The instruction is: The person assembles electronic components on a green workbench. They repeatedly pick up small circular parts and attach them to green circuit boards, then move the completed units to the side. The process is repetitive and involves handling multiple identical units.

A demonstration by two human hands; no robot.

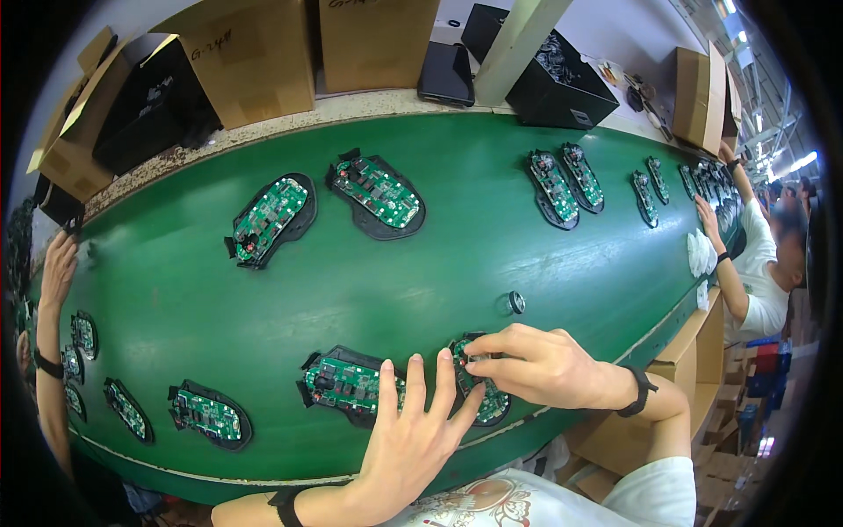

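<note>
My left hand (408, 439) is open, its fingers spread over the near edge of the green bench. Its fingertips reach over a black shell with a green circuit board (338, 382) and touch a second shell with a circuit board (496, 406) beside it. Above that second board my right hand (536, 364) is closed, thumb and fingers pinched at its upper end. Whatever sits in the pinch is hidden or too small to name. A little beyond the right hand lies a small round clear piece with a dark rim (516, 303).
More shells with boards lie along the green bench (378, 281), such as one shell (378, 198) at the far side. Cardboard boxes (250, 66) and a black bin of small parts (562, 79) line the back. Co-workers' hands (57, 268) appear at left and right.
</note>
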